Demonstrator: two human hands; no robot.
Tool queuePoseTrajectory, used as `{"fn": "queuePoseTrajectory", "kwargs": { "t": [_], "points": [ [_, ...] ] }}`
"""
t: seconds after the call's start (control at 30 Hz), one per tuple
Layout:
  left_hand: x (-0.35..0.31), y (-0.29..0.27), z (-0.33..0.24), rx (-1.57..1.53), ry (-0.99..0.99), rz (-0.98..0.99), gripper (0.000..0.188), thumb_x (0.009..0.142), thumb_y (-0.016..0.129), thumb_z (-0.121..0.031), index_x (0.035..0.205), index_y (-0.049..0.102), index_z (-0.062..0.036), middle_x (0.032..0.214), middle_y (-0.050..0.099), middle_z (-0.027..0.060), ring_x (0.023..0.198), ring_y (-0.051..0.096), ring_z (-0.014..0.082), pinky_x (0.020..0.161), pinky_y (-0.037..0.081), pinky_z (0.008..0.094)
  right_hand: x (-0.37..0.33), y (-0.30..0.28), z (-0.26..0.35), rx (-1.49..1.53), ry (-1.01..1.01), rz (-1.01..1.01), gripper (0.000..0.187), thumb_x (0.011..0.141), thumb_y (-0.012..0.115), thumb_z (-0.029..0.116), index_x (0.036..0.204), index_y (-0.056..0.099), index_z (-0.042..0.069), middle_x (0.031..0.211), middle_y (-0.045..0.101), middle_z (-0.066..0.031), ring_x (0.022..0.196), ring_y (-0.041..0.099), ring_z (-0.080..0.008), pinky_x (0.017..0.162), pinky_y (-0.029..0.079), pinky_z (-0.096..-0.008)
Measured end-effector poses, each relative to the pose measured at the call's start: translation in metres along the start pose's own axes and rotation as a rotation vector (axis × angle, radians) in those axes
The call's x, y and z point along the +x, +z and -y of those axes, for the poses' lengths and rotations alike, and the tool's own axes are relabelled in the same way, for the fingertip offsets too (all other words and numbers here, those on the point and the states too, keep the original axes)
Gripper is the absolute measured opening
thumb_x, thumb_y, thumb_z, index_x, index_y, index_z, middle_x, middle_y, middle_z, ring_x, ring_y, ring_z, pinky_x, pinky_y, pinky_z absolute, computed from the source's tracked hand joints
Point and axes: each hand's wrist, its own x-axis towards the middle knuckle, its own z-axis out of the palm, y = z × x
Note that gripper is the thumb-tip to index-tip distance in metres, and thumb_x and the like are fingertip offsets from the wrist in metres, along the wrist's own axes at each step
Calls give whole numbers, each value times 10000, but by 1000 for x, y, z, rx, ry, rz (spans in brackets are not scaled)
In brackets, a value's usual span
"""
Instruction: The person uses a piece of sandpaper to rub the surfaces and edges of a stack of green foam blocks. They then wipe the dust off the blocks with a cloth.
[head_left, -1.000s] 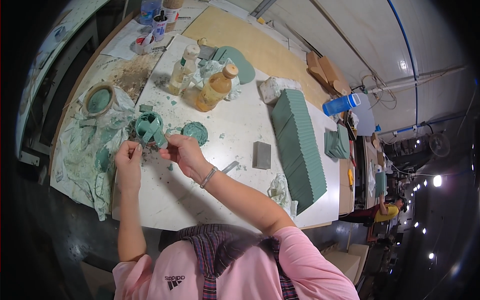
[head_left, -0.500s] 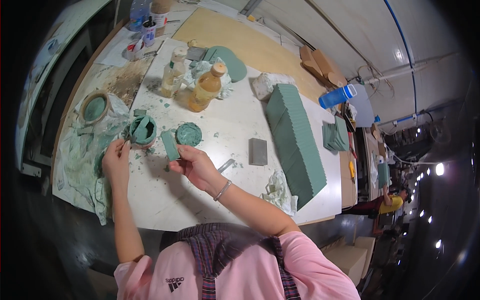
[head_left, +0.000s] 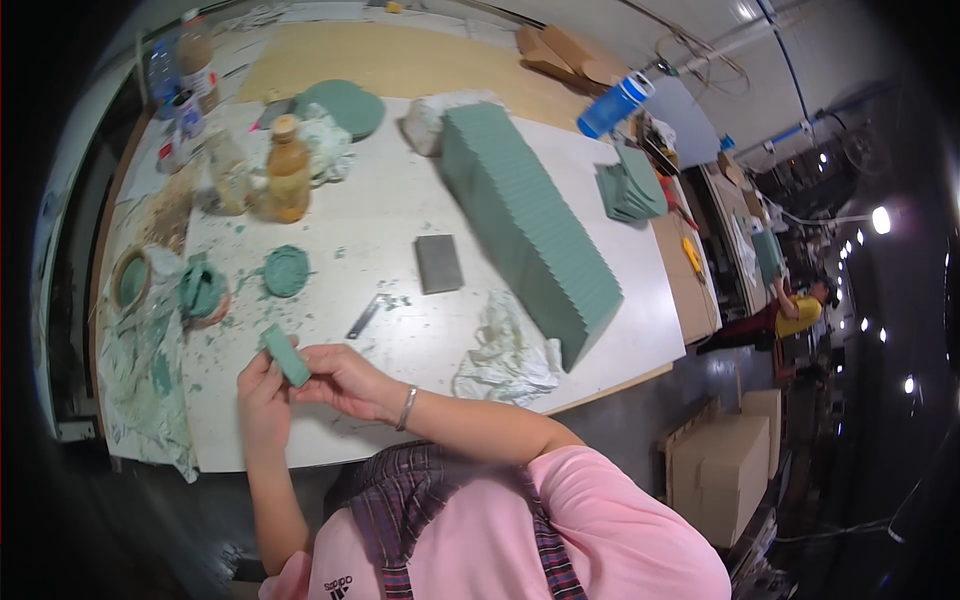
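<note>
Close to the table's front edge, a small flat green block [head_left: 286,356] is held up between my two hands. My right hand [head_left: 345,382], with a bangle at the wrist, pinches its lower right end. Closed fingers of my left hand [head_left: 262,392] press against its left side; whether they also hold a thin tool is hidden. Beyond the hands sit an open jar of green paste [head_left: 206,292] and a round lid coated with green paste [head_left: 286,270]. A short metal blade [head_left: 366,316] and a dark grey rectangular block [head_left: 439,264] lie to their right.
A long ridged stack of green pieces [head_left: 530,230] crosses the table at right, beside a crumpled stained cloth [head_left: 508,355]. An amber bottle [head_left: 289,175] stands at the back left. A stained rag [head_left: 150,390] covers the left edge. A person [head_left: 790,315] stands far right.
My left hand has left the jar's side and come to the green block. My right hand has brought the block nearer to me. The whole view has shifted.
</note>
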Motion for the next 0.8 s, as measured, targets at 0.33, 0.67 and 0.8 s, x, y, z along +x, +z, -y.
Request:
{"fn": "queuePoseTrajectory", "kwargs": {
  "t": [0.33,0.67,0.8],
  "points": [
    [26,77,84,-374,148,-251,311,1037,608,-111,1339,558,-57,1214,636,60,1091,590,175,987,483,377,-182,-102,106,-187,-30,-40,301,1082,544,185,1255,621,-49,1109,712,-163,949,732,-220,868,630,-360],
    [18,242,162,-420,76,4,333,1054,571,-215,1291,604,16,1263,662,192,1190,635,278,1074,511,451,-220,-128,159,-77,43,102,338,1101,472,167,1281,605,-87,1151,709,-178,1027,719,-237,897,610,-347],
    [6,244,159,-438,98,13,338,1057,569,-229,1282,611,20,1290,648,198,1170,645,251,1040,530,380,-209,-119,155,-118,64,198,338,1097,530,218,1280,629,-49,1150,697,-147,986,702,-193,855,607,-317]
  ]
}}
